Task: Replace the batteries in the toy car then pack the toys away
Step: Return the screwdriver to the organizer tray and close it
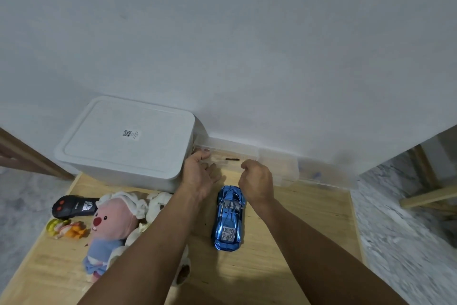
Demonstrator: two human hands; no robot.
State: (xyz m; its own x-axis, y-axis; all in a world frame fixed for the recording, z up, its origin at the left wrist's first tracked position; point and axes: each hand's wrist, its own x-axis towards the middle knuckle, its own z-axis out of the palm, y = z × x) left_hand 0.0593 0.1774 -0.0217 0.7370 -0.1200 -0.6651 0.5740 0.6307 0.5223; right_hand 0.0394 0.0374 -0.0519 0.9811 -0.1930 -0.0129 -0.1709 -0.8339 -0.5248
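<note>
A shiny blue toy car (229, 218) lies on the wooden table (296, 243), nose pointing away from me. My left hand (199, 176) reaches past it with fingers spread, thumb touching the near edge of a clear plastic box (232, 154) against the wall. My right hand (257, 181) hovers just right of the car's front, fingers curled in; whether it holds anything I cannot tell. A thin dark tool (232, 159) lies in the clear box. A black remote control (74, 205) rests at the table's left.
A large white lidded storage bin (123, 141) stands at the back left. A pink plush toy (111, 228), white plush pieces (158, 203) and a small yellow-orange toy (66, 228) lie on the left. More clear boxes (284, 166) line the wall. Wooden furniture legs (425, 196) stand on the right.
</note>
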